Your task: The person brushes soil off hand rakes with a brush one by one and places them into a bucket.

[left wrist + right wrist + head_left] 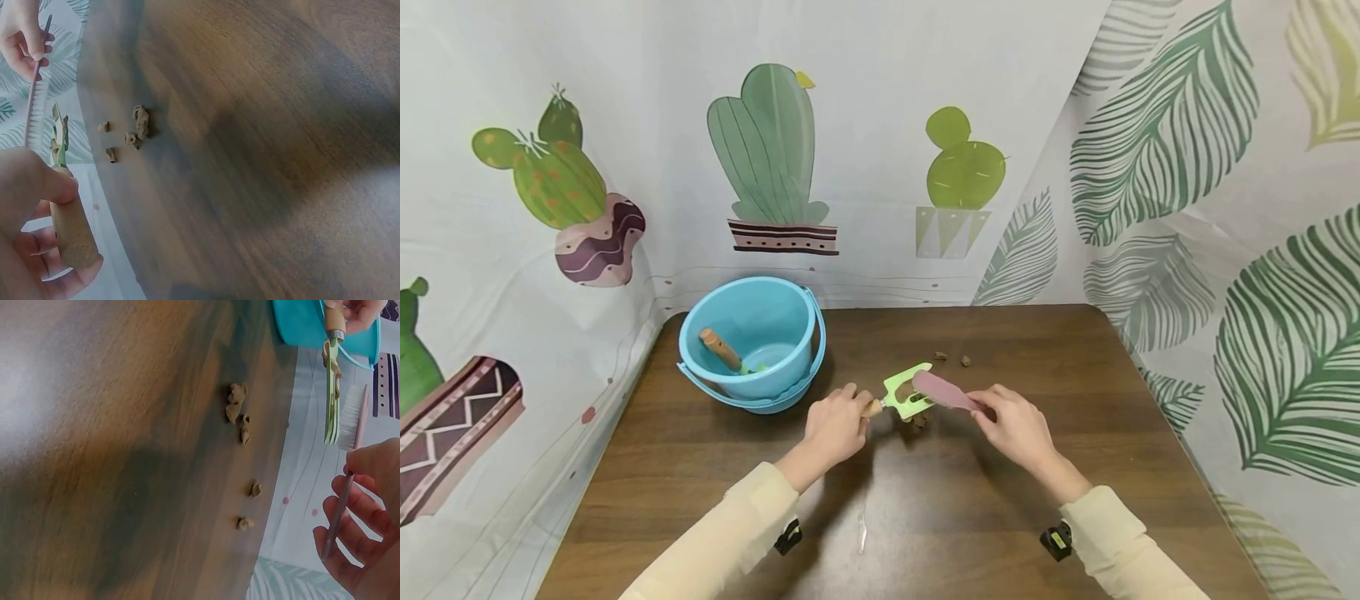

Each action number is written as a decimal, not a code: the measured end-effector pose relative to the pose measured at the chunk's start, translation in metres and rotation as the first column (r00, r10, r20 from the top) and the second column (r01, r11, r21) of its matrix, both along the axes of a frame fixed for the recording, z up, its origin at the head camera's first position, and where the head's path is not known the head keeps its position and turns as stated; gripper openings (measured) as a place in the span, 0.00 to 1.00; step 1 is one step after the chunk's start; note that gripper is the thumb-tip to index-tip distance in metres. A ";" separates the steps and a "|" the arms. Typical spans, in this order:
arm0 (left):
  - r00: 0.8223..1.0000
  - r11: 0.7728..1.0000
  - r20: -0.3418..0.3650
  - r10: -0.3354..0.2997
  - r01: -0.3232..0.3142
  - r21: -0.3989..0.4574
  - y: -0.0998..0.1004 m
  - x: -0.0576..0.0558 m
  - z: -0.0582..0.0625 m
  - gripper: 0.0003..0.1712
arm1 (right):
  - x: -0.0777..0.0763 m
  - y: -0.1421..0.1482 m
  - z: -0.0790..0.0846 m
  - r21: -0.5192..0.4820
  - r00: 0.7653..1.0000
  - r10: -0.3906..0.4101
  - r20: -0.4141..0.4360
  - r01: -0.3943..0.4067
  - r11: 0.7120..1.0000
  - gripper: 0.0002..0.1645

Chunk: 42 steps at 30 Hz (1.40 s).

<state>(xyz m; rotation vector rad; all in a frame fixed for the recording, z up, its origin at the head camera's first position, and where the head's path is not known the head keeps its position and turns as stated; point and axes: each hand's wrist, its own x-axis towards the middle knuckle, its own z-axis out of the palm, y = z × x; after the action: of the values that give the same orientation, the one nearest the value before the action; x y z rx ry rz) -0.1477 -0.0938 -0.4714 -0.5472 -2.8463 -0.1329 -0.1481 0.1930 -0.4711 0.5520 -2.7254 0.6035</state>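
Observation:
My left hand (pixel 837 423) grips the wooden handle (pixel 75 234) of a small green garden fork (pixel 892 384), held above the table. Brown clay-like clumps cling to the fork's head, as the right wrist view shows at its clump (pixel 335 369). In my right hand (pixel 1017 423) is a pink brush (pixel 943 390), pinched by its thin handle. Its white bristles (pixel 351 415) face the fork, right beside the tines. Several brown clumps (pixel 236 400) lie on the table below the tools.
A blue bucket (pixel 752 296) with its handle lowered stands at the back left of the brown wooden table (pixel 940 517). Inside it leans another tool with a wooden handle (pixel 720 348). Printed fabric (pixel 880 167) hangs behind and beside the table.

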 end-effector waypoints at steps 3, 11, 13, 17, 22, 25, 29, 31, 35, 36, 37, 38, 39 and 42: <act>1.000 1.000 -0.001 -0.002 0.002 0.005 0.000 0.000 0.003 0.13 | 0.000 -0.005 0.003 -0.001 1.000 0.011 -0.010 -0.011 1.000 0.14; 1.000 1.000 0.013 -0.010 0.010 0.006 0.003 0.005 0.007 0.14 | -0.001 -0.018 0.005 0.005 0.999 0.037 -0.030 -0.037 0.999 0.14; 1.000 1.000 0.012 -0.013 0.013 0.001 0.004 0.006 0.007 0.14 | -0.002 -0.022 0.006 0.012 0.998 0.047 -0.035 -0.047 0.999 0.14; 1.000 1.000 0.010 -0.022 0.022 -0.011 0.006 0.008 0.007 0.14 | -0.002 -0.029 0.009 0.037 0.997 0.068 -0.047 -0.066 0.997 0.14; 0.999 0.999 0.008 -0.033 0.033 -0.002 0.008 0.010 0.009 0.13 | -0.002 -0.034 0.011 0.067 0.995 0.083 -0.058 -0.079 0.995 0.14; 1.000 1.000 0.008 -0.028 0.028 0.000 0.008 0.012 0.010 0.13 | -0.001 -0.035 0.011 0.074 0.994 0.089 -0.059 -0.084 0.994 0.14; 1.000 1.000 0.002 -0.020 0.020 0.000 0.007 0.012 0.009 0.13 | 0.000 -0.037 0.011 0.091 0.992 0.095 -0.084 -0.088 0.992 0.14; 1.000 1.000 -0.007 -0.016 0.016 0.000 0.006 0.011 0.008 0.13 | 0.000 -0.037 0.010 0.097 0.990 0.101 -0.102 -0.091 0.991 0.14; 1.000 1.000 -0.027 -0.008 0.008 0.002 0.004 0.009 0.006 0.13 | -0.001 -0.039 0.011 0.109 0.986 0.112 -0.123 -0.099 0.989 0.13; 0.999 1.000 -0.031 -0.007 0.007 0.003 0.004 0.009 0.006 0.13 | -0.001 -0.039 0.012 0.113 0.985 0.114 -0.129 -0.100 0.989 0.13; 0.999 1.000 -0.037 -0.006 0.006 0.003 0.003 0.009 0.006 0.13 | -0.001 -0.039 0.012 0.117 0.984 0.115 -0.132 -0.100 0.988 0.13; 0.999 1.000 -0.043 -0.004 0.004 0.004 0.003 0.008 0.006 0.13 | -0.001 -0.039 0.013 0.120 0.984 0.115 -0.134 -0.099 0.988 0.13; 0.999 1.000 -0.049 -0.003 0.003 0.005 0.003 0.008 0.005 0.12 | -0.002 -0.039 0.013 0.124 0.983 0.115 -0.140 -0.098 0.987 0.13; 0.998 1.000 -0.070 -0.001 0.001 0.002 0.001 0.008 0.005 0.12 | -0.002 -0.040 0.015 0.136 0.983 0.111 -0.147 -0.091 0.986 0.13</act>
<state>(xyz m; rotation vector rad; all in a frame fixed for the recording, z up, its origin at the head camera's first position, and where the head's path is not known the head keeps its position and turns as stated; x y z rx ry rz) -0.1401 -0.0923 -0.4666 -0.5416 -2.7779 -0.1148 -0.1498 0.1532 -0.4565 0.7409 -2.6149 0.3918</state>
